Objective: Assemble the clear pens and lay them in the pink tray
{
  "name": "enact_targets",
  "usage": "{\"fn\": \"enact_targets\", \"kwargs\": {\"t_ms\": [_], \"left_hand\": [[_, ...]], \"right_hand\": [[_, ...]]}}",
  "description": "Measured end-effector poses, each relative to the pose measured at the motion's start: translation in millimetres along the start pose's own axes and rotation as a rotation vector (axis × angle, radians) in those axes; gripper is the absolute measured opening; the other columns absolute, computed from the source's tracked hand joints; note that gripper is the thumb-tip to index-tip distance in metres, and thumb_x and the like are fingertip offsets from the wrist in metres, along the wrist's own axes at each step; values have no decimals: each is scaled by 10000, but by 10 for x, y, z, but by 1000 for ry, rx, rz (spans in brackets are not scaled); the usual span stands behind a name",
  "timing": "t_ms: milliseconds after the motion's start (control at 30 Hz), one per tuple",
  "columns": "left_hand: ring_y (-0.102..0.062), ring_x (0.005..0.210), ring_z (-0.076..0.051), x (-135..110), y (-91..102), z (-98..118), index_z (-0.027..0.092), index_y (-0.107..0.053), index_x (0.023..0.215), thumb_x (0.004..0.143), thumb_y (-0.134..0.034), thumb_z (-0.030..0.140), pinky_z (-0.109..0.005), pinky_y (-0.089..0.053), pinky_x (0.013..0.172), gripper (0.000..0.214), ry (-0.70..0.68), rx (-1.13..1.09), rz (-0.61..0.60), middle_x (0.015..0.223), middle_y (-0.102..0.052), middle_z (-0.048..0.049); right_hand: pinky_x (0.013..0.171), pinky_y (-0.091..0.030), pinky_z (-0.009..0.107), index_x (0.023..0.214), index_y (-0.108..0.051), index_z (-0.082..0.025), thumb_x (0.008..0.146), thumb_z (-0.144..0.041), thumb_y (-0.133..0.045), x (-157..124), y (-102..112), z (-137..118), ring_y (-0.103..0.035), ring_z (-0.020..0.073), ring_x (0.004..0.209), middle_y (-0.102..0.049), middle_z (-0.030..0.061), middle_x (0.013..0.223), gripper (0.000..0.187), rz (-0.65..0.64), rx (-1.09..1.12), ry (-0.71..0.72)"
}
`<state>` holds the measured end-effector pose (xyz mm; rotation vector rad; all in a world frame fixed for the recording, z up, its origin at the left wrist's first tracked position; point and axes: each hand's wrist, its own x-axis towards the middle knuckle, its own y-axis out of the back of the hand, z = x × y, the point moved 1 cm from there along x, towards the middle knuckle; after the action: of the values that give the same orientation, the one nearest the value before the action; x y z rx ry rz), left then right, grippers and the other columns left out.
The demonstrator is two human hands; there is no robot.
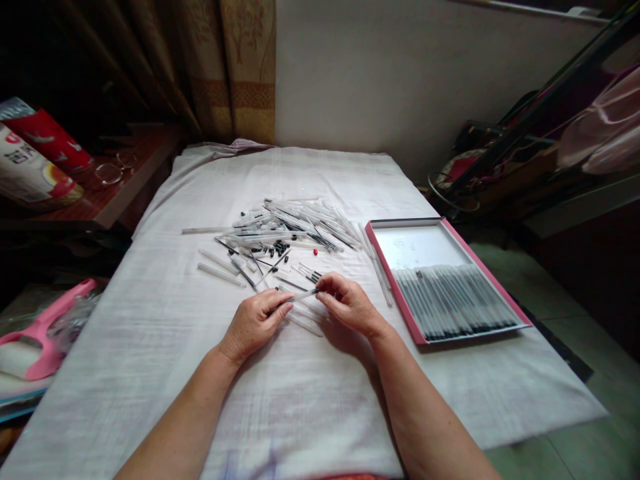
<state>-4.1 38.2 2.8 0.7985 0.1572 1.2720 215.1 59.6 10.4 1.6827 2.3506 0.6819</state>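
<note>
Between my two hands lies a slim clear pen [305, 294], held nearly level above the cloth. My left hand [256, 321] is closed round its left part. At the pen's right end, which looks dark, the fingers of my right hand [349, 301] pinch it; the exact grip there is partly hidden. Just beyond my hands are a few pen refills [307, 272], small black caps [280, 249] and one red cap [315, 252]. Behind them spreads a loose heap of clear pen barrels and dark refills [300, 223].
A pink-edged box [400, 293] at the right holds a row of pens [457, 303] with black ends. White cloth [200, 400] covers the table. Eyeglasses [110, 173] and packages [35, 160] stand on a side cabinet at the left. Below it is a pink-handled tape dispenser [45, 340].
</note>
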Motion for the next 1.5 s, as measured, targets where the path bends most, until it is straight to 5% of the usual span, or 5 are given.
{"fn": "enact_targets", "kwargs": {"t_ms": [400, 733, 967, 1200, 1500], "left_hand": [[-694, 800, -165, -1, 14, 5, 204, -734, 1022, 887, -574, 273, -246, -537, 753, 220, 6, -3, -8, 891, -747, -61], [-684, 797, -161, 4, 13, 20, 195, -726, 1033, 864, -617, 323, -239, -526, 739, 239, 81, -59, -3, 901, -741, -56], [-549, 510, -109, -1, 44, -31, 160, -709, 766, 899, -507, 441, -190, -414, 487, 371, 299, -246, -30, 556, -595, 15], [-470, 457, -80, 28, 2, -9, 146, -697, 740, 720, -718, 482, -193, -377, 443, 337, 480, -504, 76, 574, -570, 22], [-550, 483, -74, 98, 92, 2, 152, -712, 813, 481, -895, 437, -128, -292, 355, 474, 676, -1055, 465, 608, -625, 23]], "right_hand": [[569, -394, 240, 827, -589, -206, 853, -243, -550, 14, -8, -21, -502, 118, 602, -546, -33, 636, 60, -1, 27, -15], [579, -451, 255, 876, -696, -195, 837, -291, -611, 28, -11, 53, -589, 133, 629, -673, 17, 719, 134, 103, 112, 0], [542, -477, 251, 842, -709, -178, 787, -400, -671, 40, 50, 62, -579, 124, 570, -678, 26, 679, 231, 247, 342, -79], [507, -463, 238, 749, -693, -170, 751, -434, -693, 67, -17, 67, -552, 112, 532, -670, 19, 635, 264, 296, 449, -142], [514, -478, 234, 748, -685, -171, 693, -350, -725, 108, -228, -78, -575, 109, 540, -687, 15, 649, 192, 179, 581, -211]]}}
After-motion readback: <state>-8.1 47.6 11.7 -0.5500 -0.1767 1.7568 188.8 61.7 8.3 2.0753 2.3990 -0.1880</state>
